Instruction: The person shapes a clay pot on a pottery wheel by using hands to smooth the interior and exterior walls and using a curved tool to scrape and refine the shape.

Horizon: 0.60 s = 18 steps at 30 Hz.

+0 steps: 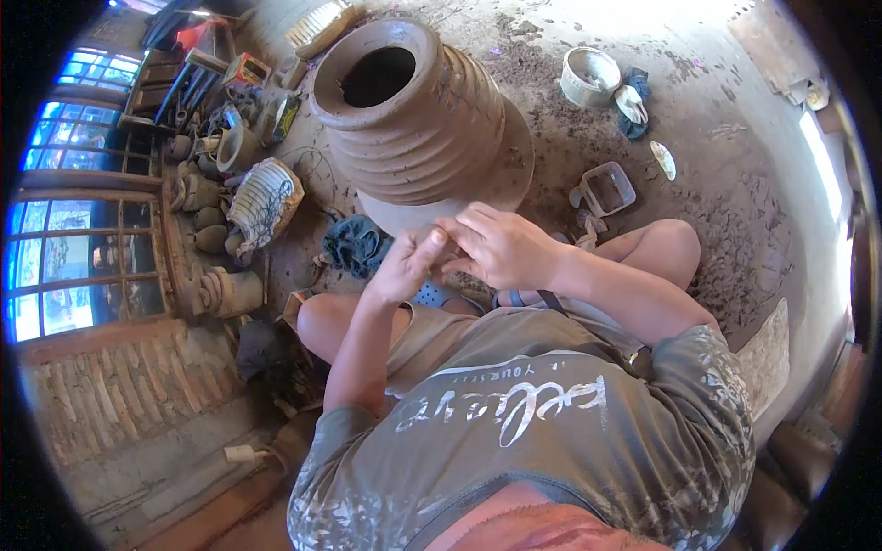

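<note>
My left hand [409, 264] and my right hand [503, 246] meet in front of my lap, fingers curled in and thumbs close together. Whatever they pinch, if anything, is hidden among the fingers. Just beyond them a large brown clay pot [432, 133] stands upright, with a wide rim, a dark round mouth and ridged sides. It rests on a round, pale base [517, 151]. Neither hand appears to touch the pot.
A clear plastic tub [609, 189] and a whitish bucket [591, 77] sit at the right, near a dark cloth [634, 129]. Left of the base lies a dark green cloth [356, 246]. Pots and a ribbed tray [266, 204] line the window side. Clay crumbs cover the floor.
</note>
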Tool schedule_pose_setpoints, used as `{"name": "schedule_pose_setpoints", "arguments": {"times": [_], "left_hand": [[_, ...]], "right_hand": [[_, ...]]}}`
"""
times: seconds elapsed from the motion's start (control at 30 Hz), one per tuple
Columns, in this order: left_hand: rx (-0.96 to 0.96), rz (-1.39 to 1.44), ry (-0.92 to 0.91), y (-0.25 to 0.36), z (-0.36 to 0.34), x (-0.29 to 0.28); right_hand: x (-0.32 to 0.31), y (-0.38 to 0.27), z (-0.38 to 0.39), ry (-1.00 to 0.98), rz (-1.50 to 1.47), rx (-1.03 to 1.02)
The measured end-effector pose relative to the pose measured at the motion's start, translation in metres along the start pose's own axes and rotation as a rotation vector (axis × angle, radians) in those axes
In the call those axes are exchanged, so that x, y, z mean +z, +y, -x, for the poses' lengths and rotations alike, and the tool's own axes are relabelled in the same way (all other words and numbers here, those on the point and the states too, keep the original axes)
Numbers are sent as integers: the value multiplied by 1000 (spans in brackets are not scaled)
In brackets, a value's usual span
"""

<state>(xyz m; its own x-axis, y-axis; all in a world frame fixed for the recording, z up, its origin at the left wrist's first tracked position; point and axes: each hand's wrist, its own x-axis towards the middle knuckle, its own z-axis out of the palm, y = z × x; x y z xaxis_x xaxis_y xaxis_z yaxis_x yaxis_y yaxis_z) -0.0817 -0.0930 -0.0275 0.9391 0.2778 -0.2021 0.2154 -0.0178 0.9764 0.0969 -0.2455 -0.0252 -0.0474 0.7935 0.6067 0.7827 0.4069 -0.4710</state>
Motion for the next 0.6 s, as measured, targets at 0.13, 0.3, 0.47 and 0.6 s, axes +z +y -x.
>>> {"name": "schedule_pose_setpoints", "arguments": {"times": [0.13, 0.3, 0.47, 0.6], "left_hand": [[-185, 76, -134, 1, -7, 19], [2, 13, -74, 10, -17, 23], [114, -23, 30, 3, -21, 32], [-6, 177, 68, -10, -19, 40]], "right_hand": [[-2, 14, 36, -199, 60, -11], [-16, 0, 26, 33, -39, 87], [-11, 2, 30, 123, -164, 183], [-5, 4, 35, 125, -139, 161]]}}
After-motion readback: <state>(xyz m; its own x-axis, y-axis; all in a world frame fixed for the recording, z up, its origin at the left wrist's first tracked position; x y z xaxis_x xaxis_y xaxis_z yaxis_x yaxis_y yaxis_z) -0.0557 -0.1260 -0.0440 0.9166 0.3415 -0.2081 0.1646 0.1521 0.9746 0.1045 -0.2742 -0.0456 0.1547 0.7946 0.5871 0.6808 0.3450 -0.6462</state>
